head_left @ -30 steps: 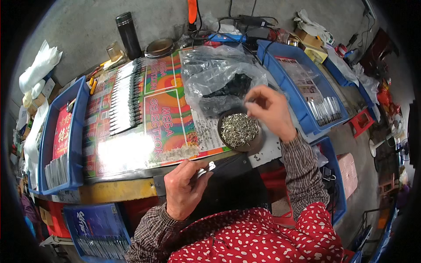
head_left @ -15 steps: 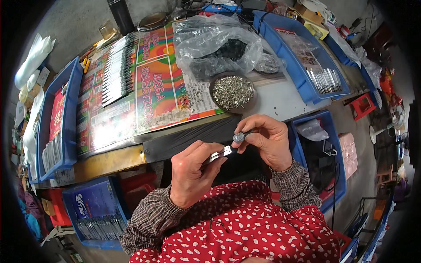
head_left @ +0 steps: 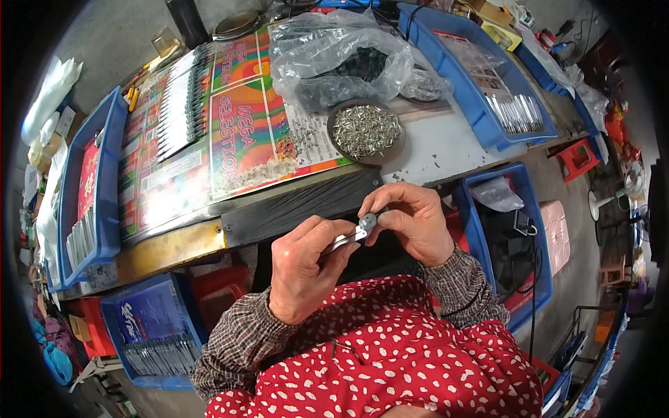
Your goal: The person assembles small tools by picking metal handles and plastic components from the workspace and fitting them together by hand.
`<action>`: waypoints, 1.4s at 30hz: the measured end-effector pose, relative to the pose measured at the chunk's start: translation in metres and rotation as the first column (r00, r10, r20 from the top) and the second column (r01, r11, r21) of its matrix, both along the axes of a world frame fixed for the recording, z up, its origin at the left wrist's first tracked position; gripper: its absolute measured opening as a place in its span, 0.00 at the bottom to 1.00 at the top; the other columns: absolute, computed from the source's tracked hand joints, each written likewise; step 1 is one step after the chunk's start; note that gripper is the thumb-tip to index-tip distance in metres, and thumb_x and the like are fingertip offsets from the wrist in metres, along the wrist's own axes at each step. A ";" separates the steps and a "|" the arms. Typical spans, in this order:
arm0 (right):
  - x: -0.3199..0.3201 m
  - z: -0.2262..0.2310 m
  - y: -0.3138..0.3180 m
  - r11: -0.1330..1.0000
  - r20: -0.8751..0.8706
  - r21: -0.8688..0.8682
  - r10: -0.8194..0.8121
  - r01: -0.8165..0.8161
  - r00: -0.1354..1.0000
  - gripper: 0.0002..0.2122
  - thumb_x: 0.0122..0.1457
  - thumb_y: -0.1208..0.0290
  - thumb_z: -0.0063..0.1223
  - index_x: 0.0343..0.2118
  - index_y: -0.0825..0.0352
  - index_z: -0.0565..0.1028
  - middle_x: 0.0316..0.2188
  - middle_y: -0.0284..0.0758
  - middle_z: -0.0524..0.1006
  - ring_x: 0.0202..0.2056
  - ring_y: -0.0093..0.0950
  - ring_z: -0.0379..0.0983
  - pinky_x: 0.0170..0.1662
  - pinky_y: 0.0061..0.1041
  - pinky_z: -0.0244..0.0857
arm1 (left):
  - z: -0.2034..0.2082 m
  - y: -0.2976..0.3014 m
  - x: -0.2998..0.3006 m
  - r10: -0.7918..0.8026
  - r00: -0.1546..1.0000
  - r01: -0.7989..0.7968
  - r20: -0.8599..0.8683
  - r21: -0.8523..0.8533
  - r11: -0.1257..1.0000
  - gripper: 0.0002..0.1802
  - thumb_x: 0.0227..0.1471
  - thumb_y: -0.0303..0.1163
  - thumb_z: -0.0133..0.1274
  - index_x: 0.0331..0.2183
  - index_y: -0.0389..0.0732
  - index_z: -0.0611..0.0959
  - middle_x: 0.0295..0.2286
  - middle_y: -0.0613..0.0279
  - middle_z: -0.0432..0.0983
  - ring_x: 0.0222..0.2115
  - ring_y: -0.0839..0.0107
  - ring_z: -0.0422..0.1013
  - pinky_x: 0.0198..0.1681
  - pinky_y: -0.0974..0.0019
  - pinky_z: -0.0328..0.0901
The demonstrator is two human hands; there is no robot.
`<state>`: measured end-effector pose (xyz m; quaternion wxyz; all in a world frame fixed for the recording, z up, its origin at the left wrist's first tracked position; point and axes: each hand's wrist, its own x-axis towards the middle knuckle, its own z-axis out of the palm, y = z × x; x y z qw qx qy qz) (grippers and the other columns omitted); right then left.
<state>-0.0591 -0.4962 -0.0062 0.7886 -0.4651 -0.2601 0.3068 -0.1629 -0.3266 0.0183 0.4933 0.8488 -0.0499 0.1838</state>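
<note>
My left hand (head_left: 300, 268) is closed around a slim silver metal piece (head_left: 346, 239), whose flat end sticks out past thumb and forefinger. Between the fingertips of my right hand (head_left: 421, 226) is a small round grey part (head_left: 367, 221) with tiny holes. Grey part and metal end meet, or very nearly so; the exact contact is too small to make out. Both hands are in front of the bench edge, above my lap. Just beyond them a dark round bowl (head_left: 392, 155) holds many small silver pins or rivets.
Behind the bowl lies a clear plastic bag (head_left: 306, 59) with dark pieces inside. A row of silver strips (head_left: 180, 104) rests on colourful printed sheets. Blue trays with metal strips stand at left (head_left: 111, 202) and right (head_left: 474, 115); lower trays (head_left: 188, 313) (head_left: 540, 279) flank me.
My right hand has moved left, bringing the grey part from beside the metal piece up against or over its end. The left hand keeps its grip.
</note>
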 end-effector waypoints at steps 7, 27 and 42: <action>-0.006 -0.007 0.002 0.999 0.099 -0.040 -0.005 0.009 0.995 0.05 0.55 0.83 0.52 0.36 0.73 0.74 0.36 0.38 0.74 0.36 0.25 0.74 0.35 0.23 0.74 | -0.011 -0.002 0.000 0.004 0.999 -0.005 0.037 0.025 1.000 0.13 0.39 0.16 0.61 0.32 0.35 0.81 0.24 0.60 0.75 0.23 0.74 0.73 0.25 0.74 0.66; -0.022 -0.014 -0.008 0.936 0.260 -0.350 0.070 0.026 0.963 0.07 0.56 0.81 0.53 0.38 0.75 0.75 0.30 0.35 0.78 0.30 0.21 0.77 0.34 0.18 0.73 | -0.038 -0.008 -0.014 0.046 0.998 -0.047 0.036 0.020 0.999 0.14 0.36 0.18 0.61 0.32 0.37 0.80 0.24 0.57 0.74 0.23 0.62 0.73 0.24 0.66 0.67; -0.015 -0.006 -0.006 0.919 0.534 -0.350 0.034 0.184 0.845 0.10 0.52 0.78 0.58 0.39 0.71 0.76 0.29 0.34 0.78 0.29 0.19 0.75 0.33 0.19 0.69 | -0.032 -0.002 -0.006 0.056 0.990 -0.072 0.128 0.126 0.989 0.15 0.35 0.20 0.62 0.31 0.37 0.80 0.24 0.58 0.74 0.23 0.62 0.72 0.24 0.65 0.67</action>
